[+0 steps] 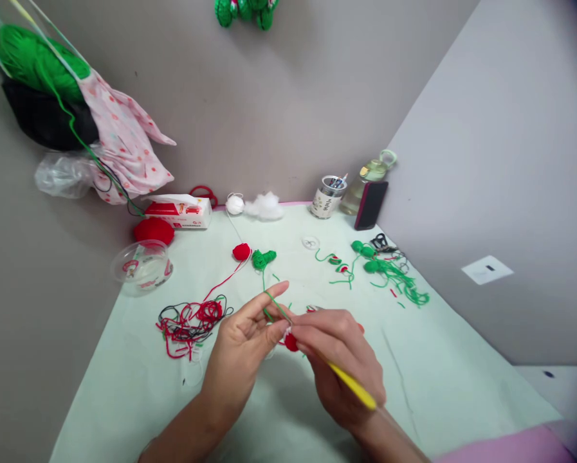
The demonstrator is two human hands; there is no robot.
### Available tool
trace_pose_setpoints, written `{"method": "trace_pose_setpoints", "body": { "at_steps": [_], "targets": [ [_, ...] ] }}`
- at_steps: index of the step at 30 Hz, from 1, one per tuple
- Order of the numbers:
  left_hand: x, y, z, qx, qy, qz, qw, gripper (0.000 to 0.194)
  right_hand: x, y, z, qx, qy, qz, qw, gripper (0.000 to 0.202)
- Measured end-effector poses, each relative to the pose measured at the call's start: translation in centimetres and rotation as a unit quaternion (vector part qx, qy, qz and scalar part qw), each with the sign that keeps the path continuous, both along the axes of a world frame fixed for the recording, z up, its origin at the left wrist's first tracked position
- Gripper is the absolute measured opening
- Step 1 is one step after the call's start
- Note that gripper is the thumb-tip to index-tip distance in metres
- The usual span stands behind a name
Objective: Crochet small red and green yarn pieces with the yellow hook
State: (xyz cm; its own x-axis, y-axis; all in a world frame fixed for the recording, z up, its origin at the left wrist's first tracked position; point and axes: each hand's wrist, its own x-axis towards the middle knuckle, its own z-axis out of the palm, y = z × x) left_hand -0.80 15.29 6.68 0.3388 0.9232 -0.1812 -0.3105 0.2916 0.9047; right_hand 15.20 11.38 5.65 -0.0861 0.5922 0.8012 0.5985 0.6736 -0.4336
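Though the green shape (264,259) beyond it looked done, our left fingers (273,335) pinched the unfinished-looking red piece (291,342), our right fingers (313,334) a yellow-handled hook (353,384).

Holds a small rounded red-and-white yarn piece (291,341) in left hand (244,341), above the pale-green table (278,418), between side edges; slants a yellow-handled hook (352,384) in right hand (346,360), beside taut green yarn (278,305).

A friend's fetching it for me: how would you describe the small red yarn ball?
On the pale green table, find the tissue box. The small red yarn ball sits right of it and nearer the camera, beside a green yarn piece; the other red ball, left, is bigger.
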Motion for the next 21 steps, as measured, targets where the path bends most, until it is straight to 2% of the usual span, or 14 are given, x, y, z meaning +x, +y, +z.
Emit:
{"method": "trace_pose_setpoints", "body": {
  "at_steps": [5,8,12,16,21],
  "targets": [
    [-0.6,-1.1,0.1,-0.011,-0.041,-0.020,0.999,0.044,0.6,-0.9,-1.8,0.097,-0.130,-0.112,0.980,0.039],
    [-0.9,-1.4,0.9,-0.024,-0.052,-0.051,0.997,0.038,0.9,-1.2,-1.9,0.124,-0.142,-0.125,0.974,0.038],
    [-1.0,-1.0,1.4,-0.043,-0.095,-0.093,0.990,0.040,0.5,-0.9,-1.0,0.111,-0.078,-0.072,0.988,0.033],
    [-0.6,-0.6,1.2,-0.054,-0.107,-0.076,0.990,0.043,-0.8,-0.3,-0.2,0.037,0.103,-0.005,0.994,0.040],
    [-0.3,-0.6,1.3,-0.099,-0.111,-0.059,0.987,0.049,-0.6,0.4,0.1,-0.134,0.273,0.116,0.945,0.024]
  ]
}}
